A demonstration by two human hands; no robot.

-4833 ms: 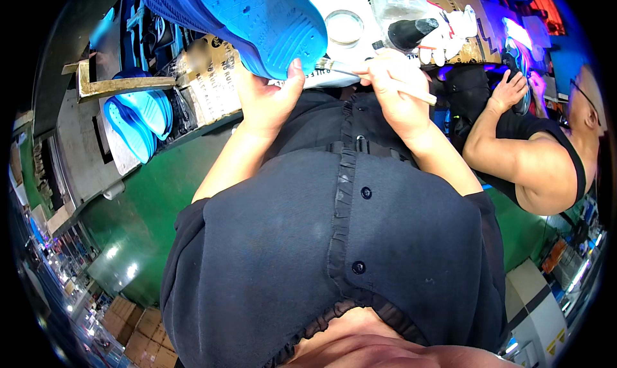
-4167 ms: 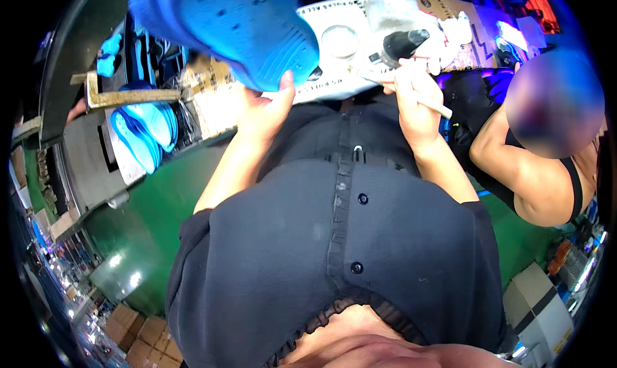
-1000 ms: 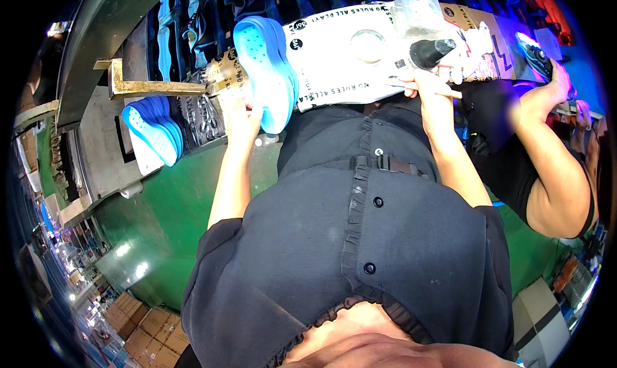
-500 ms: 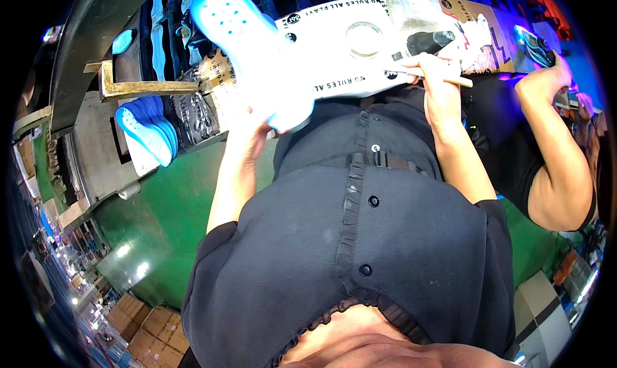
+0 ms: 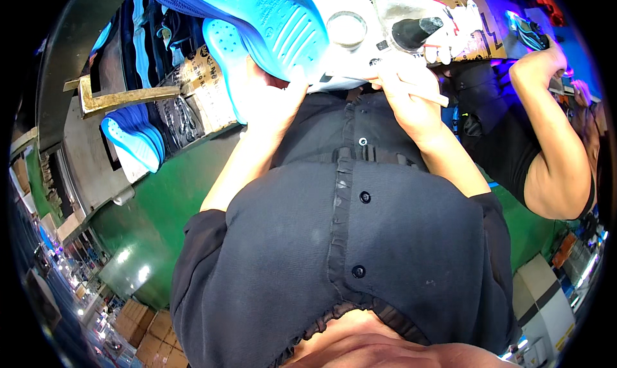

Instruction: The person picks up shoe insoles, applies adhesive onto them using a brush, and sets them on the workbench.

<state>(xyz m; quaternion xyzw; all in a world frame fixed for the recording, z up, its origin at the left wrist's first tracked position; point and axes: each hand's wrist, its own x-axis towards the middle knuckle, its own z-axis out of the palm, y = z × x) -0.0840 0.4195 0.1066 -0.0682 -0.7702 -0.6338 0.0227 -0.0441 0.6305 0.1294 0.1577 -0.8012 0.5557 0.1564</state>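
My left hand point(image 5: 273, 104) grips the near end of a blue foam shoe sole point(image 5: 273, 21), raised off the table with its grooved, perforated face showing. Beneath it lies another blue sole point(image 5: 222, 43), dotted with small holes and partly covered. In my right hand point(image 5: 411, 104) is a slim brush with a pale wooden handle point(image 5: 429, 97); its tip points left toward the raised sole's near end, and glare blurs whether it touches. Just beyond that hand stand a black cone-shaped container point(image 5: 414, 32) and a roll of clear tape point(image 5: 347, 29).
A fanned stack of blue soles point(image 5: 135, 133) sits at the left beside a wooden bracket point(image 5: 128, 98). White printed sheeting and cardboard point(image 5: 469, 21) cover the table. A co-worker's arm point(image 5: 556, 130) reaches in at the right. Dark straps point(image 5: 141, 40) hang at the far left.
A blue sole has come up toward me in my left hand, while a holed one lies under it. My right hand has shifted left with the brush.
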